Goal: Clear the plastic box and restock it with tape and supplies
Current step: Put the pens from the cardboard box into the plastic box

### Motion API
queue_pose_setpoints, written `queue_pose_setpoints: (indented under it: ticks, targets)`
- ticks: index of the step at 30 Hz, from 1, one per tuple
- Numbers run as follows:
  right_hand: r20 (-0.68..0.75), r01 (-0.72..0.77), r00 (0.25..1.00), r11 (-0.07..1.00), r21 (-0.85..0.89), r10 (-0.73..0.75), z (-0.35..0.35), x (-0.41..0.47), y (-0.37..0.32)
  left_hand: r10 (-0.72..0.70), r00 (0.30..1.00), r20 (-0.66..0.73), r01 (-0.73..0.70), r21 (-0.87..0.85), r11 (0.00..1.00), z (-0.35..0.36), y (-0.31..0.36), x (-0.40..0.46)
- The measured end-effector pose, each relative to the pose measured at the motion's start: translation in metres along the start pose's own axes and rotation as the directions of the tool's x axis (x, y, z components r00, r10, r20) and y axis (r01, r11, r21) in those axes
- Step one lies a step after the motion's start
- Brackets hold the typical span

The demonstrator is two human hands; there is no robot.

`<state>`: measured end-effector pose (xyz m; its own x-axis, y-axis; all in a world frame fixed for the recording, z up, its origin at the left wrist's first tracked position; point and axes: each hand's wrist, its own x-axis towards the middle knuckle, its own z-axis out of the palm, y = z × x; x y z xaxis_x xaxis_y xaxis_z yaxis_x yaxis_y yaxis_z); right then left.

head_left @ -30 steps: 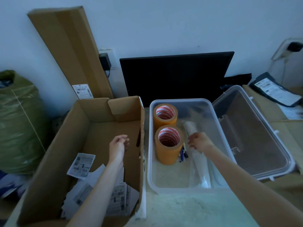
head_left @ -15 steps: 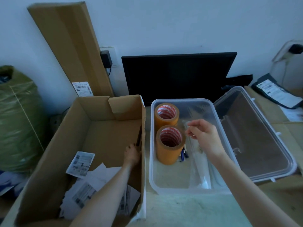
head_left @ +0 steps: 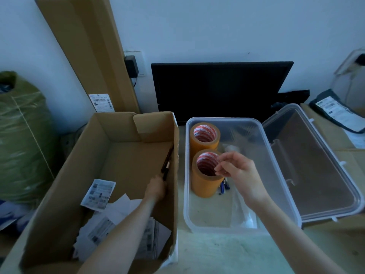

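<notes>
Plastic box (head_left: 223, 227), clear and rectangular with rounded corners, sits at centre right of the frame on the pale desk (head_left: 227, 254), its long axis running from the lower edge up toward the wall. Inside, along its left wall, two amber tape rolls stand on end with red-and-white cores showing: the far roll (head_left: 204, 137) higher in the frame, the near roll (head_left: 205, 176) just below it and touching or almost touching it. A few blue pens (head_left: 224, 187) lie on the box floor just right of the near roll, and a clear plastic bag (head_left: 244, 212) lies lengthwise down the middle.

The right hand (head_left: 238, 177) hovers over the near roll, thumb and forefinger pinched together; whether they hold anything is unclear. The box's clear lid (head_left: 324, 165) leans open against its right side.

Left of the box, the left hand (head_left: 157, 188) reaches into a cardboard carton (head_left: 59, 175), its fingers gripping a dark pen-like stick (head_left: 167, 162) against the carton's right wall. Printed labels (head_left: 98, 191) litter the carton's bottom. A black monitor (head_left: 219, 89) stands behind.
</notes>
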<state>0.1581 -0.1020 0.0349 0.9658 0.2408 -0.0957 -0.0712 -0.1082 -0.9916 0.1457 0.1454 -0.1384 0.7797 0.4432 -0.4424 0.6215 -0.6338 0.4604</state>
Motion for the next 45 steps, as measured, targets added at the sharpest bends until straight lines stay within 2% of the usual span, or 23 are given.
queue_pose_setpoints:
  ticks: [4, 8, 12, 18, 23, 27, 28, 30, 33, 36, 38, 41, 43, 45]
  targets:
    - [0.003, -0.005, 1.0, 1.0, 0.03, 0.005, 0.005, -0.003, 0.0, -0.01, 0.994, -0.111, -0.011, -0.187, 0.982, -0.02, -0.005, -0.017]
    - [0.017, 0.012, 1.0, 0.999, 0.039, -0.013, 0.01, -0.007, -0.005, 0.037, 0.961, -0.275, -0.146, -0.388, 0.91, -0.052, 0.002, -0.057]
    - [0.045, 0.002, 0.999, 0.994, 0.105, -0.007, 0.018, -0.012, -0.012, 0.206, 0.896, -0.394, -0.363, -0.381, 0.85, -0.08, 0.022, -0.113]
    - [0.147, -0.029, 0.989, 0.981, 0.192, 0.001, 0.032, -0.02, -0.019, 0.48, 0.771, -0.419, -0.614, -0.288, 0.735, -0.084, 0.054, -0.183]
    - [0.155, -0.051, 0.988, 0.966, 0.253, 0.011, 0.035, -0.022, -0.02, 0.575, 0.699, -0.424, -0.698, -0.235, 0.676, -0.076, 0.064, -0.194]
    - [0.135, -0.104, 0.988, 0.959, 0.262, 0.071, 0.036, -0.018, -0.014, 0.664, 0.67, -0.332, -0.742, -0.269, 0.614, -0.078, 0.068, -0.19]
    - [0.116, -0.111, 0.99, 0.954, 0.277, 0.082, 0.036, -0.016, -0.013, 0.664, 0.679, -0.314, -0.734, -0.296, 0.611, -0.078, 0.069, -0.187]
    - [0.063, -0.136, 0.991, 0.929, 0.344, 0.122, 0.034, -0.012, -0.013, 0.587, 0.746, -0.314, -0.665, -0.372, 0.647, -0.079, 0.068, -0.172]
    - [0.019, -0.138, 0.99, 0.909, 0.394, 0.142, 0.025, -0.005, -0.013, 0.352, 0.872, -0.342, -0.479, -0.441, 0.759, -0.077, 0.056, -0.12]
    - [0.008, -0.145, 0.988, 0.898, 0.416, 0.156, 0.019, -0.001, -0.01, 0.088, 0.956, -0.28, -0.229, -0.522, 0.821, -0.071, 0.037, -0.053]
    - [0.066, -0.204, 0.978, 0.843, 0.498, 0.198, 0.018, 0.002, -0.008, -0.009, 0.974, -0.228, -0.098, -0.452, 0.887, -0.065, 0.023, -0.011]
    - [0.128, -0.28, 0.959, 0.783, 0.555, 0.252, 0.018, 0.005, -0.004, -0.073, 0.987, -0.141, 0.038, -0.233, 0.972, -0.053, 0.006, 0.034]
    - [0.14, -0.31, 0.95, 0.782, 0.541, 0.279, 0.02, 0.007, -0.002, -0.088, 0.992, -0.093, 0.084, -0.052, 0.995, -0.045, 0.0, 0.049]
    - [0.151, -0.322, 0.946, 0.796, 0.512, 0.285, 0.02, 0.009, 0.001, -0.095, 0.993, -0.075, 0.097, 0.03, 0.995, -0.039, -0.005, 0.056]
